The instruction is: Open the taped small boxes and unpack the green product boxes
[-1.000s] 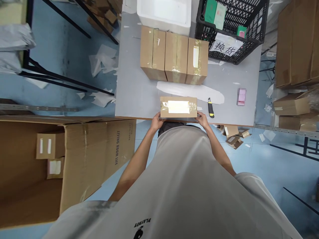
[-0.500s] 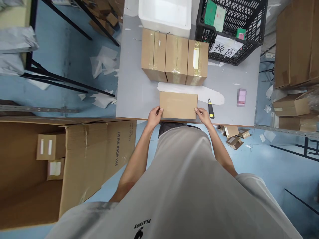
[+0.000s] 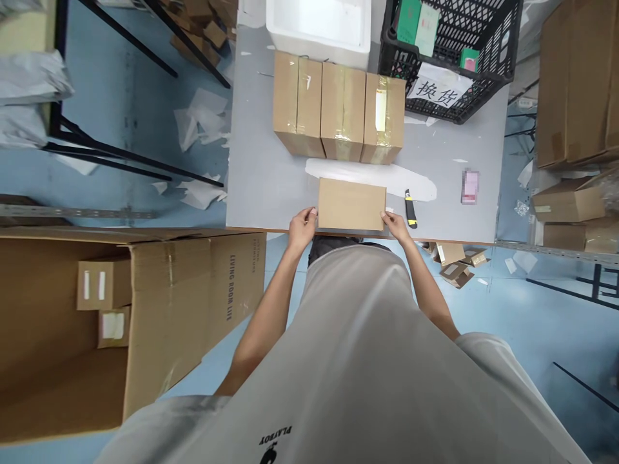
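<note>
A plain brown cardboard box (image 3: 352,203) lies at the table's front edge, right in front of my body. At its left side, my left hand (image 3: 302,228) is closed, thumb and fingers pinched at the edge. My right hand (image 3: 395,225) pinches the box's right edge with thumb and fingers. What the fingertips hold beneath the edges is hidden. Just right of that hand lies a black and yellow utility knife (image 3: 411,210). Behind the box is a strip of white paper (image 3: 367,171), lying flat.
Three taped cartons (image 3: 343,109) stand in a row behind the paper, with a white tub (image 3: 319,59) beyond. A black crate (image 3: 457,96) holds green boxes. A pink blurred item (image 3: 470,187) lies to the right. On the left stands a large open carton (image 3: 174,309).
The box has shifted slightly to the right. My left fingers, which overlapped its left side, are now right at its edge. My right hand stays at the right edge.
</note>
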Available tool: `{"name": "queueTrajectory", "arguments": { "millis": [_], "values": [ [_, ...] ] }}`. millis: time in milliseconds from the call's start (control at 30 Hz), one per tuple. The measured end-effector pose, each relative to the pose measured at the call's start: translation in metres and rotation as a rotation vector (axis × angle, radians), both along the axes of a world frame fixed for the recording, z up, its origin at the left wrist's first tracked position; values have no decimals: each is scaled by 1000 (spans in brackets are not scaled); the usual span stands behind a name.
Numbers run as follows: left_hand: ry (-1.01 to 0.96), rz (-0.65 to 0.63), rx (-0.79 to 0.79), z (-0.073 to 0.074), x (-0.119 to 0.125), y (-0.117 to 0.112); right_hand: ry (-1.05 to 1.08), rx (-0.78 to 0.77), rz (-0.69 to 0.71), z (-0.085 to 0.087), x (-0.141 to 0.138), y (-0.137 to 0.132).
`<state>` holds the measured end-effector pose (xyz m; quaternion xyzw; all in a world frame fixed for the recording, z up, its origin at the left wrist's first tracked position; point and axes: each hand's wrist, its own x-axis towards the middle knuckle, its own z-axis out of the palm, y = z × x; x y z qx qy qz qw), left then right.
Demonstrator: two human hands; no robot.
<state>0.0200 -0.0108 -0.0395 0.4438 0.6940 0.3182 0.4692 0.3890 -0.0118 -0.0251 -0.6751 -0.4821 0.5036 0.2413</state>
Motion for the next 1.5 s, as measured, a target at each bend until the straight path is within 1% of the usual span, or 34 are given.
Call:
{"name": "queueTrajectory", "arguments": {
  "millis": [67,133,200,267,300,367,433,500,567,600,667,767,867,967,1033,1100,1167,1333,1400,1500],
  "values": [
    [-21,-40,40,9,7,-3,-44,-8,-109,-2,10,-3],
    [-65,-95,76,17,16,-4,-137,20,-210,-4,16,-6],
    [-76,-129,109,21,26,-3,-213,70,-236,-4,19,-8],
    [-42,-108,107,21,35,-1,-248,129,-211,-2,17,-9],
    [-35,-80,77,20,39,0,-256,154,-199,0,16,-9],
    [-82,-25,-56,17,49,0,-272,185,-191,3,12,-9],
    [-217,-15,-225,15,59,-2,-289,189,-182,6,10,-8],
    [-416,-48,-329,15,69,-4,-315,189,-156,7,11,-5],
    [-582,-64,-360,18,77,-6,-354,190,-133,8,15,-2],
    [-629,-58,-369,19,80,-7,-373,183,-128,8,17,0],
    [-653,-42,-379,24,82,-7,-389,155,-133,9,23,2],
    [-646,-9,-326,31,78,-7,-318,81,-162,10,23,3],
    [-575,65,-185,40,64,-4,-79,-25,-199,8,8,1],
    [-403,60,-41,51,44,2,183,-110,-207,4,-20,2],
    [-265,35,11,59,32,7,264,-162,-183,4,-38,6],
    [-154,21,17,64,27,10,302,-200,-132,8,-51,12],
    [-99,14,-4,67,29,11,329,-187,-88,17,-57,16],
    [-107,23,2,69,38,10,338,-50,-65,43,-62,18],
    [-113,22,11,70,39,10,327,-32,-49,48,-66,17],
    [-119,-10,19,71,38,9,342,-38,-40,52,-68,15]
  ]
}}
